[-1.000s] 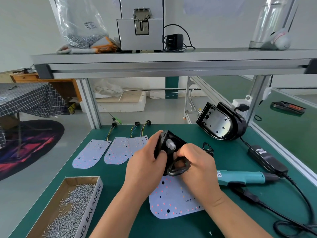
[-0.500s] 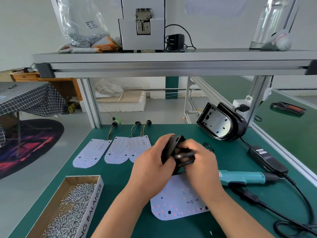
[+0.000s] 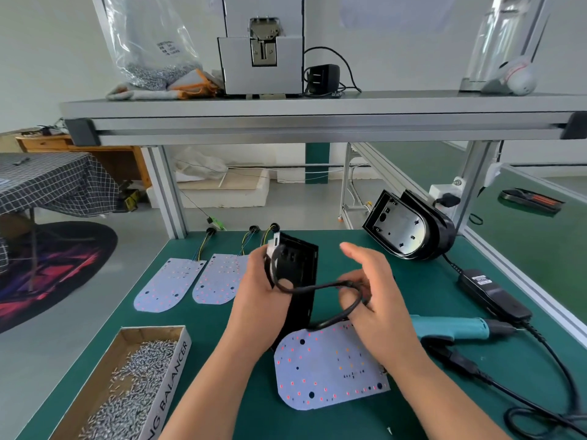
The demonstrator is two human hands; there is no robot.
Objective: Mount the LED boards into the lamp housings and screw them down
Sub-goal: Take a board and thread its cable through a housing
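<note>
The left hand (image 3: 263, 300) holds the black lamp housing (image 3: 298, 268) upright above the green table (image 3: 222, 328), its grip wrapped round the housing's left edge; the right hand (image 3: 378, 300) keeps its forefinger straight while its grip pinches the black cable (image 3: 317, 285), which loops from the housing's top down to the LED board (image 3: 327, 366) lying flat on the table just beneath both hands; spare LED boards (image 3: 168, 284) lie side by side at the left; a second housing (image 3: 409, 230) leans at the back right; a teal screwdriver (image 3: 451, 327) lies right of the board; a box of screws (image 3: 127, 385) sits front left.
</note>
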